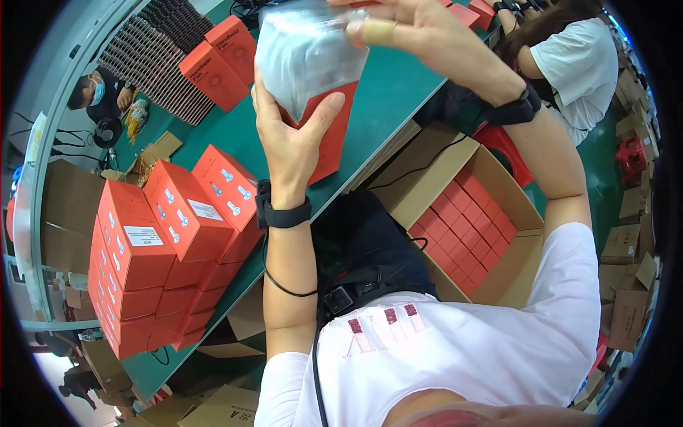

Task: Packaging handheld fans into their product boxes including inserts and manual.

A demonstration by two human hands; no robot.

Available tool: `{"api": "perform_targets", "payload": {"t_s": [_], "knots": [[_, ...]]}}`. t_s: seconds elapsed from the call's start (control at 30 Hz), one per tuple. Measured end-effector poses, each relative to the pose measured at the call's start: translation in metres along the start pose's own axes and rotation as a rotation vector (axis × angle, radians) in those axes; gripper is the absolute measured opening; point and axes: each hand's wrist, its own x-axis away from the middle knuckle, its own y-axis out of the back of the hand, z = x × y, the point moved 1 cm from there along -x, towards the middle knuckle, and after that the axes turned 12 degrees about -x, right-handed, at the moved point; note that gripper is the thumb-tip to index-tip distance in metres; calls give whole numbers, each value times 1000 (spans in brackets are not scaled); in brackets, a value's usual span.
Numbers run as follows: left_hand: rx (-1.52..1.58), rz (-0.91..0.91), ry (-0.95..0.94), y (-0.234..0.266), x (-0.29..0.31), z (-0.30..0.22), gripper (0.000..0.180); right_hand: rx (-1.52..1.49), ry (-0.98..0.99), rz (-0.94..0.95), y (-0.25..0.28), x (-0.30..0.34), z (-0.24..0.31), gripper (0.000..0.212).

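Note:
My left hand (288, 146) is wrapped round a red carton (336, 132), held tilted above the green table. A clear plastic bag (306, 60) with something whitish inside stands out of the carton's upper end; its contents cannot be made out. At the top of the view, my right hand (405, 32) reaches across to the bag's upper edge. Its thumb lies stretched beside the bag, while the other fingertips are smeared by motion and partly cut off by the frame. Whether they grip the plastic does not show.
Stacked red boxes (135, 267) stand on the green table (388, 85) at the left. Two upright red cartons (226, 64) stand farther back, beside dark stacked trays (153, 60). An open cardboard box (526, 263) by my lap holds many red boxes. Co-workers sit at the far left and right.

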Motion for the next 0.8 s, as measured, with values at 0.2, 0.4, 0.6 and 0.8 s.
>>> {"api": "perform_targets", "payload": {"t_s": [0.2, 0.4, 0.6, 0.8], "knots": [[181, -93, -33, 10, -4, -5, 105, 475, 535, -47, -14, -8, -45, 58], [-45, -140, -99, 37, 9, -6, 120, 1069, 560, 227, -24, 0, 2, 60], [156, -164, 116, 38, 25, 8, 67, 1235, 947, -46, -36, -12, -58, 48], [-271, -243, 170, 33, 35, -15, 26, 431, 428, -176, -64, -13, -85, 56]]}}
